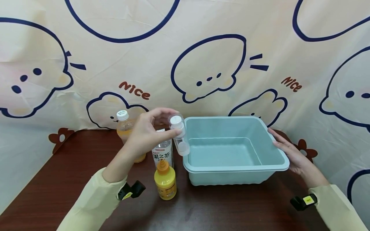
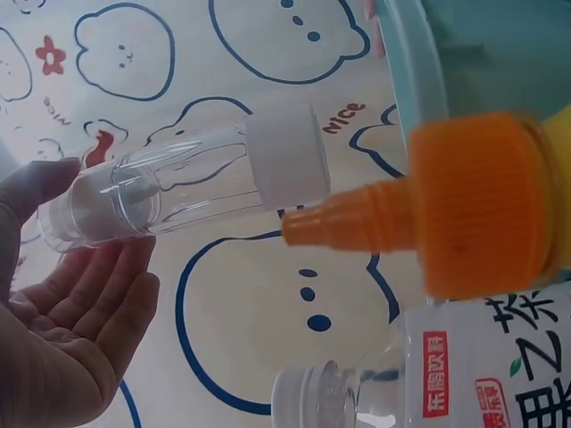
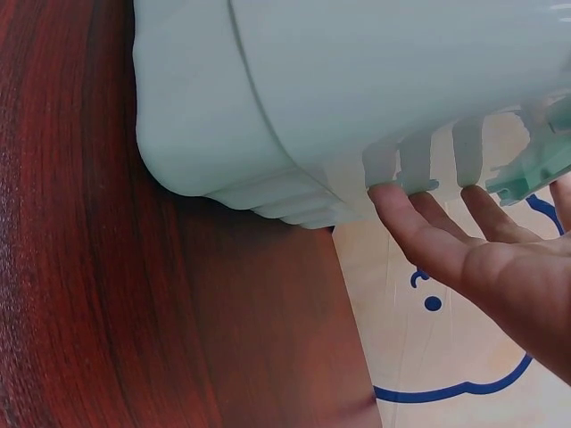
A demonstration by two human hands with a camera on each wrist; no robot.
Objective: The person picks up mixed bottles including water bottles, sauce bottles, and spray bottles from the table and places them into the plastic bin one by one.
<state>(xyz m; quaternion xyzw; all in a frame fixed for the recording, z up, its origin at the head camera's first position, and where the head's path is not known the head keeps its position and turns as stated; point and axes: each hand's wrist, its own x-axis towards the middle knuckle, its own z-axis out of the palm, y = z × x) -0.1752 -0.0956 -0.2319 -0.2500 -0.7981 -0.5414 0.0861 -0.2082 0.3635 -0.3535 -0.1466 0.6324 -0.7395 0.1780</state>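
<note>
My left hand [image 1: 147, 131] pinches a small clear bottle [image 1: 182, 144] near its top, between thumb and fingers. The bottle has a white top under a clear cover, and tilts in the air beside the basin's left rim. In the left wrist view the clear bottle [image 2: 205, 178] shows its white base pointing away from the palm. My right hand [image 1: 292, 154] holds the right side of a pale teal basin [image 1: 231, 176], thumb over the rim. Seen from the right wrist, several fingertips [image 3: 388, 201] touch its outer wall. No objects are visible inside the basin.
Left of the basin stand a yellow squeeze bottle [image 1: 166, 184] with an orange nozzle, a clear labelled drink bottle [image 1: 163, 154] and a white-capped bottle of orange drink [image 1: 122, 128]. The dark wooden table [image 1: 214, 208] meets a cartoon-printed cloth [image 1: 162, 73] at the back.
</note>
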